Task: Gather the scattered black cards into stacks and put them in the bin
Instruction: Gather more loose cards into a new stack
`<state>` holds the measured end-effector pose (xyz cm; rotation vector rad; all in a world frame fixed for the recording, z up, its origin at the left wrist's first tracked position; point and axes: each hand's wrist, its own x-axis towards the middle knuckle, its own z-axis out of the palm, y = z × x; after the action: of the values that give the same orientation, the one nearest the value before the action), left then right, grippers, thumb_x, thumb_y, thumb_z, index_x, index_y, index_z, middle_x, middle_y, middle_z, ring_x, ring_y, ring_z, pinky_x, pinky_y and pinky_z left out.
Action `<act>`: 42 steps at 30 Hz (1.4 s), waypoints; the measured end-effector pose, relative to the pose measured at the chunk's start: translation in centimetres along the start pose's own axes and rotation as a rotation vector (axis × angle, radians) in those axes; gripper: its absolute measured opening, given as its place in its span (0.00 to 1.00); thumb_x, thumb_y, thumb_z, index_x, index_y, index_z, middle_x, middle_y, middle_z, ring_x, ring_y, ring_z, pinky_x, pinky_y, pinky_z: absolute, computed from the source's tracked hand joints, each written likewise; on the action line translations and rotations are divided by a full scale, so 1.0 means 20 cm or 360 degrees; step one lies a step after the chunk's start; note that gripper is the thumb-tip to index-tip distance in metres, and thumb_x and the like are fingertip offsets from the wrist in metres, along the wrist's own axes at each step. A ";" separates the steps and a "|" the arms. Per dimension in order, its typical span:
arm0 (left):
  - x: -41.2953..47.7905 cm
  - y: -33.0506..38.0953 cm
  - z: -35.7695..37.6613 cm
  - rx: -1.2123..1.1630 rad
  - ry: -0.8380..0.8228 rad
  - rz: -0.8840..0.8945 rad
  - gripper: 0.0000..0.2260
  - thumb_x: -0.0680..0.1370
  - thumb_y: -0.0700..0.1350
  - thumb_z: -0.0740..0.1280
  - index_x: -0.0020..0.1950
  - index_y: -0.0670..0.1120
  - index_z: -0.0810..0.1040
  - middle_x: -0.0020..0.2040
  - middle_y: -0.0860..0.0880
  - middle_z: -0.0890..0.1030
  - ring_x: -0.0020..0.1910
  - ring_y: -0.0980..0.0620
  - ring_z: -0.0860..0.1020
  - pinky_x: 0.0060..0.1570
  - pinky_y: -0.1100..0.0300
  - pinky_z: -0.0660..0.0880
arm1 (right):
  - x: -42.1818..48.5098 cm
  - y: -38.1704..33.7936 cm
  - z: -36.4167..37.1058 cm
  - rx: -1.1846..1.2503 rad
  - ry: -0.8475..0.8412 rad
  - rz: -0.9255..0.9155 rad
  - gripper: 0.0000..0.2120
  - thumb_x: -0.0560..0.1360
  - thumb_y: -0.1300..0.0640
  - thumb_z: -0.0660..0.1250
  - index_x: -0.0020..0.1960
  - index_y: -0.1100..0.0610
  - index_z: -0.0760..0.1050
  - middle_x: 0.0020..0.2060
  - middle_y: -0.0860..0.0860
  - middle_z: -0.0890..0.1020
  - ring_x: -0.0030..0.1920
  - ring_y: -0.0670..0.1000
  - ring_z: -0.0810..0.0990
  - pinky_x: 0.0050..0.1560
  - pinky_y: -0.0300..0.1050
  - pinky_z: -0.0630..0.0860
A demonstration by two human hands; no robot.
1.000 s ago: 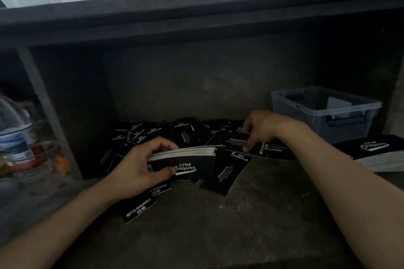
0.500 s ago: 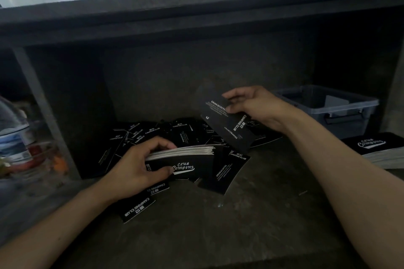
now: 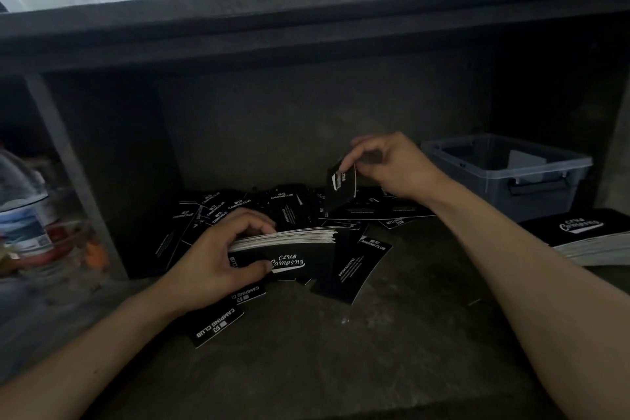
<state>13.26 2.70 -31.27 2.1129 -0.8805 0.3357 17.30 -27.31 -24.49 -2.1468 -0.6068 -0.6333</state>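
Observation:
My left hand [image 3: 218, 256] grips a thick stack of black cards [image 3: 300, 251] standing on its long edge on the dark shelf, white edges up. My right hand [image 3: 388, 167] pinches a single black card [image 3: 341, 189] by its top, held above the scattered black cards [image 3: 259, 206] that lie in a loose pile at the back of the shelf. More loose cards [image 3: 354, 269] lie in front of the stack. The clear plastic bin [image 3: 504, 174] stands at the back right, to the right of my right hand.
A second stack of black cards [image 3: 586, 235] lies flat at the right edge, in front of the bin. A water bottle [image 3: 24, 215] and other items sit in the left compartment behind a grey upright divider [image 3: 71, 174]. The shelf's back wall is close behind the pile.
My right hand lifted a card off the pile, then lowered it and turned it more upright. My left hand kept holding the stack in place.

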 end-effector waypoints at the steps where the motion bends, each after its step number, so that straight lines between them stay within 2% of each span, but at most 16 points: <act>1: 0.00 0.00 0.00 0.0041 0.0008 0.0012 0.16 0.71 0.38 0.78 0.54 0.50 0.80 0.61 0.53 0.77 0.59 0.54 0.79 0.58 0.67 0.74 | -0.01 0.01 0.01 -0.0089 -0.0084 0.0004 0.13 0.72 0.71 0.68 0.45 0.55 0.85 0.52 0.57 0.83 0.60 0.50 0.77 0.54 0.20 0.64; 4: 0.00 0.01 -0.01 0.0136 0.0000 0.0001 0.16 0.68 0.51 0.76 0.54 0.52 0.80 0.68 0.60 0.72 0.68 0.59 0.73 0.67 0.65 0.69 | -0.01 0.04 0.06 -0.0378 -0.0183 0.0021 0.11 0.74 0.66 0.70 0.46 0.51 0.85 0.58 0.56 0.82 0.69 0.50 0.71 0.66 0.35 0.66; 6: 0.00 0.01 -0.01 0.0146 -0.0008 -0.0020 0.18 0.67 0.54 0.74 0.55 0.53 0.79 0.70 0.63 0.70 0.69 0.60 0.72 0.68 0.60 0.68 | -0.01 0.02 0.06 -0.0295 -0.0195 0.0061 0.12 0.75 0.65 0.68 0.45 0.51 0.85 0.50 0.54 0.85 0.58 0.49 0.80 0.57 0.43 0.75; 8: 0.00 0.00 -0.01 0.0150 0.0020 -0.0038 0.20 0.68 0.51 0.77 0.58 0.54 0.78 0.71 0.63 0.69 0.69 0.60 0.72 0.68 0.58 0.69 | -0.02 -0.02 0.08 -0.0122 -0.0354 0.0120 0.13 0.77 0.65 0.66 0.45 0.50 0.85 0.41 0.49 0.86 0.43 0.46 0.83 0.45 0.42 0.77; 12: 0.00 -0.01 0.00 -0.0004 0.0061 -0.0100 0.35 0.70 0.37 0.79 0.71 0.55 0.67 0.70 0.60 0.73 0.68 0.58 0.75 0.67 0.57 0.73 | -0.05 -0.07 0.17 0.0340 -0.0848 0.0360 0.10 0.75 0.67 0.66 0.45 0.52 0.78 0.48 0.54 0.86 0.46 0.49 0.82 0.51 0.48 0.77; 14: -0.01 -0.01 0.00 -0.0074 0.0025 -0.0095 0.35 0.71 0.35 0.78 0.72 0.54 0.67 0.63 0.55 0.80 0.62 0.55 0.80 0.63 0.60 0.76 | -0.03 -0.05 0.18 0.0748 -0.0914 0.0541 0.10 0.76 0.69 0.63 0.46 0.55 0.71 0.51 0.60 0.84 0.50 0.54 0.83 0.49 0.47 0.78; 16: -0.01 -0.01 0.00 -0.0100 0.0007 -0.0080 0.29 0.72 0.36 0.76 0.68 0.54 0.72 0.56 0.49 0.83 0.54 0.52 0.83 0.57 0.59 0.79 | -0.02 0.00 0.17 0.0741 -0.0664 0.0588 0.10 0.77 0.70 0.60 0.48 0.55 0.70 0.53 0.59 0.84 0.55 0.56 0.83 0.51 0.46 0.79; 18: -0.01 0.00 0.00 -0.0067 -0.0011 -0.0044 0.23 0.73 0.36 0.76 0.64 0.53 0.76 0.55 0.48 0.84 0.52 0.52 0.84 0.54 0.60 0.80 | -0.01 0.10 0.14 -0.0097 -0.0465 0.0415 0.11 0.76 0.66 0.67 0.56 0.55 0.75 0.57 0.55 0.81 0.57 0.53 0.80 0.59 0.47 0.76; 21: -0.01 0.01 0.00 0.0020 -0.0031 -0.0010 0.19 0.74 0.35 0.75 0.60 0.51 0.78 0.54 0.51 0.84 0.51 0.53 0.84 0.53 0.60 0.80 | -0.04 0.21 0.10 -0.0875 -0.0802 0.0438 0.21 0.74 0.53 0.72 0.66 0.51 0.75 0.64 0.51 0.77 0.62 0.52 0.75 0.62 0.41 0.70; 23: -0.01 0.01 0.00 0.0057 -0.0022 0.0006 0.16 0.73 0.35 0.76 0.57 0.50 0.79 0.52 0.50 0.83 0.50 0.52 0.83 0.51 0.60 0.80 | -0.04 0.22 0.07 -0.0857 -0.0701 0.0383 0.14 0.77 0.54 0.68 0.63 0.49 0.79 0.62 0.50 0.79 0.62 0.51 0.76 0.59 0.38 0.70; 27: 0.00 0.01 0.00 0.0219 0.0057 0.0048 0.14 0.71 0.37 0.78 0.54 0.48 0.81 0.55 0.52 0.79 0.52 0.54 0.81 0.53 0.60 0.78 | 0.01 0.12 0.03 -0.0630 -0.0049 0.0143 0.08 0.75 0.55 0.71 0.53 0.48 0.84 0.49 0.46 0.85 0.51 0.46 0.82 0.54 0.42 0.76; 30: 0.00 0.01 0.00 0.0252 0.0115 -0.0031 0.28 0.70 0.38 0.79 0.67 0.51 0.75 0.63 0.56 0.76 0.61 0.61 0.77 0.62 0.66 0.73 | -0.01 0.00 0.08 0.0127 -0.0467 0.0188 0.07 0.69 0.56 0.77 0.47 0.52 0.85 0.40 0.47 0.86 0.43 0.41 0.83 0.50 0.37 0.78; 33: 0.00 0.01 0.00 0.0068 0.0048 -0.0128 0.31 0.71 0.36 0.78 0.70 0.53 0.71 0.59 0.56 0.81 0.59 0.59 0.80 0.61 0.66 0.75 | -0.04 -0.04 0.17 0.0382 -0.1029 0.0401 0.08 0.76 0.53 0.70 0.53 0.53 0.83 0.47 0.48 0.86 0.49 0.44 0.84 0.53 0.37 0.77; 36: 0.00 0.01 -0.02 0.0014 -0.0052 -0.0089 0.18 0.73 0.35 0.76 0.58 0.51 0.80 0.52 0.50 0.85 0.49 0.55 0.84 0.51 0.64 0.79 | -0.01 0.00 0.21 0.0785 -0.0771 0.0584 0.10 0.81 0.56 0.61 0.58 0.57 0.78 0.50 0.53 0.86 0.52 0.50 0.84 0.54 0.44 0.79; 39: 0.00 0.03 -0.09 0.0030 -0.0035 -0.0094 0.15 0.73 0.34 0.76 0.55 0.49 0.82 0.50 0.50 0.86 0.46 0.55 0.85 0.45 0.66 0.80 | 0.03 0.05 0.27 0.0410 -0.0476 0.0315 0.13 0.77 0.61 0.68 0.60 0.54 0.80 0.56 0.49 0.83 0.55 0.43 0.80 0.53 0.28 0.74; 42: -0.01 0.01 -0.28 0.0077 0.0191 -0.0159 0.16 0.71 0.29 0.76 0.51 0.48 0.82 0.47 0.51 0.85 0.40 0.57 0.84 0.39 0.66 0.79 | 0.06 0.03 0.43 0.0017 -0.0612 -0.0035 0.21 0.74 0.62 0.70 0.66 0.54 0.76 0.64 0.48 0.75 0.65 0.44 0.72 0.62 0.22 0.62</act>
<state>13.26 6.94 -27.59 2.1482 -0.7008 0.4304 20.59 -20.59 -28.78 -2.2705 -0.8356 -0.2247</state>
